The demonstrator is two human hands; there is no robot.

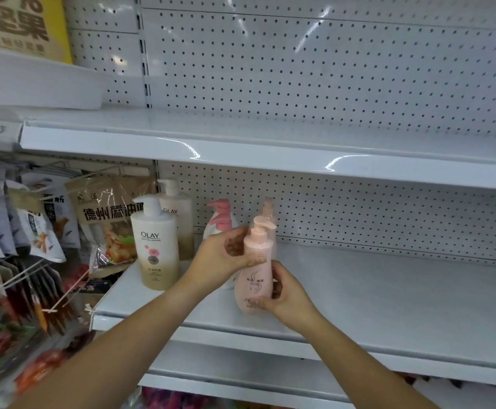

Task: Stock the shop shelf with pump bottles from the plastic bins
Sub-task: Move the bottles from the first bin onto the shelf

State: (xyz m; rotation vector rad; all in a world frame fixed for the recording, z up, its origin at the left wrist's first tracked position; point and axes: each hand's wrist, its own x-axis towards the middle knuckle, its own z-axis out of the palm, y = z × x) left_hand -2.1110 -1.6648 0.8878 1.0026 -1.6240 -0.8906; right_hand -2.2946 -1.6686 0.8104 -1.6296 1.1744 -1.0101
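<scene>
Pink pump bottle point(255, 281) between left hand point(226, 255) and right hand point(285, 293)

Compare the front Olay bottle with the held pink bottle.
The front Olay bottle is wide, white fading to beige; the pink bottle is slimmer, all pink. The front Olay bottle stands untouched on the shelf; the left hand and right hand grip the pink bottle. Both have pump tops.

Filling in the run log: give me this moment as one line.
step: shelving | left hand: grips pink pump bottle near neck | right hand: grips its base | shelf: two Olay bottles at left
</scene>
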